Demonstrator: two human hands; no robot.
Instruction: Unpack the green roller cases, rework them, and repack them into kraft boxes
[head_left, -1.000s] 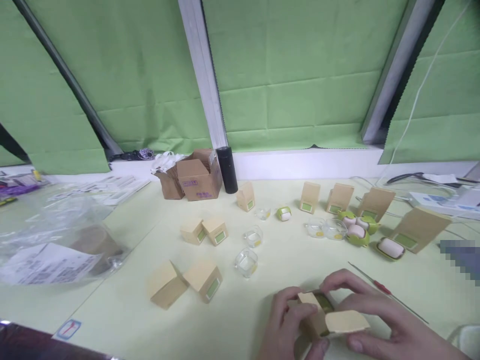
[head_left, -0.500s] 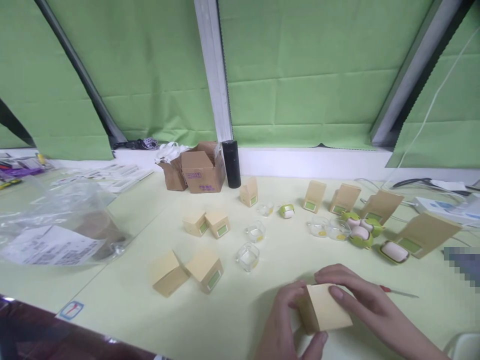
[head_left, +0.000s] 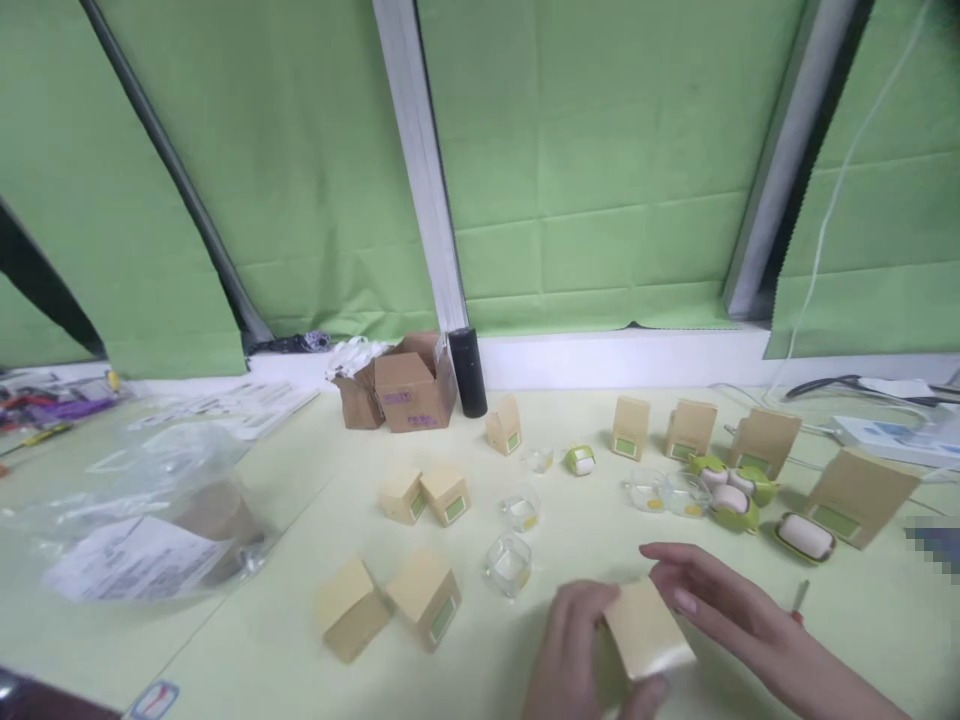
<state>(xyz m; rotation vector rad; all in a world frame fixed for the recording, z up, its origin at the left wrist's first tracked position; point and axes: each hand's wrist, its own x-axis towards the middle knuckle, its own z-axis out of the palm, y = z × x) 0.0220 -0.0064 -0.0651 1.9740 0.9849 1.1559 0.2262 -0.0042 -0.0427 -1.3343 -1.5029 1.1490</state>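
Note:
Both my hands hold one small tan cardboard box (head_left: 646, 630) low at the front of the pale table (head_left: 247, 640). My left hand (head_left: 574, 650) grips its left side, thumb under the front corner. My right hand (head_left: 712, 605) lies over its top and right edge with fingers curled. The box's flap is closed. A clear square plastic cup (head_left: 510, 562) stands just left of my hands. Two closed tan boxes with green labels (head_left: 427, 596) sit farther left.
Two more small boxes (head_left: 425, 494), open flat cartons (head_left: 765, 440), green-and-white items (head_left: 727, 490) and clear cups (head_left: 664, 490) spread across the table. A brown shipping carton (head_left: 405, 390) and a black cylinder (head_left: 468, 372) stand at the back. A plastic bag (head_left: 150, 520) lies at left, a red-handled tool (head_left: 798, 600) at right.
The box's flap, open a second ago with the green item showing inside, is now closed. My hands have turned the box and hold it shut; the view tilted up slightly.

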